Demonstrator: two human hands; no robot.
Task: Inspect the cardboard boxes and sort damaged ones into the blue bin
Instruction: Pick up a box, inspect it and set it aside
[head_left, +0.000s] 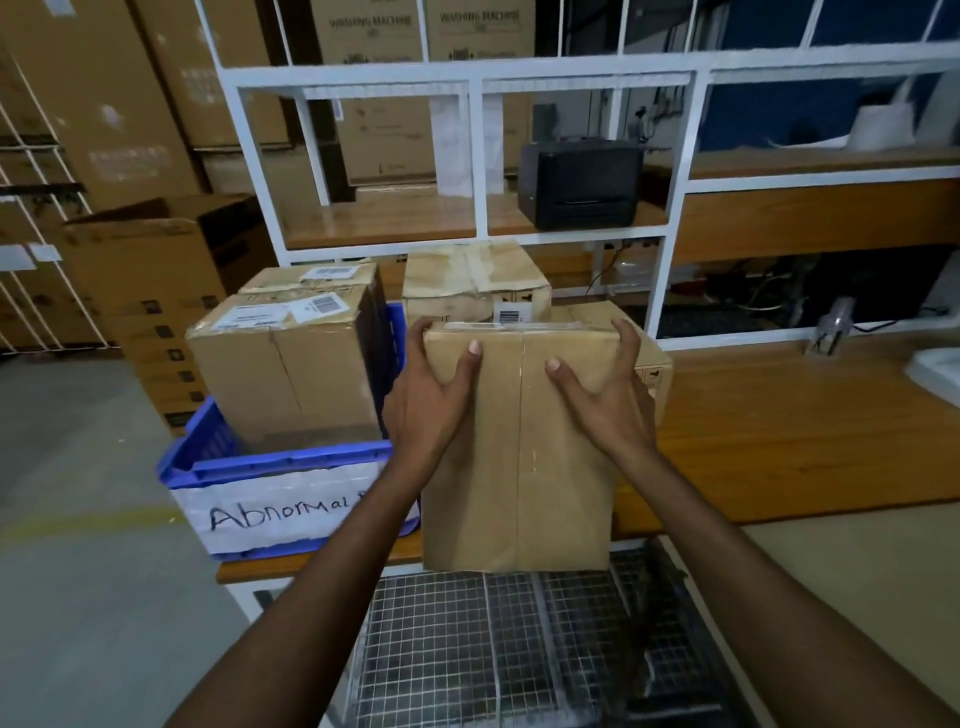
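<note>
A person, seen from their own head, holds a tall brown box (519, 457) upright in the air, just before the edge of a wooden table (805, 426) and just right of a blue bin (291, 462). The left hand (431, 395) grips the box's upper left edge and the right hand (608, 395) its upper right edge. The fingers curl round the sides and the thumbs press on the near face. A seam runs down the middle of that face, and clear tape crosses the top. The near face looks smooth and unbroken; the other faces are hidden. From the easy, high grip, the box is probably fairly light and stiff enough to keep its shape. Bare cardboard should give good friction, though the tape may be slick. Holding opposite sides as now, or supporting the bottom, seems safest for turning it. The bin sits at the table's left end and bears a white label (280, 512) reading "Abnormal". It holds two boxes: a front carton (285, 374) with shipping labels on top, and a rear carton (311, 278) close behind it. Two more cartons (472, 280) stand on the table behind the held box.
</note>
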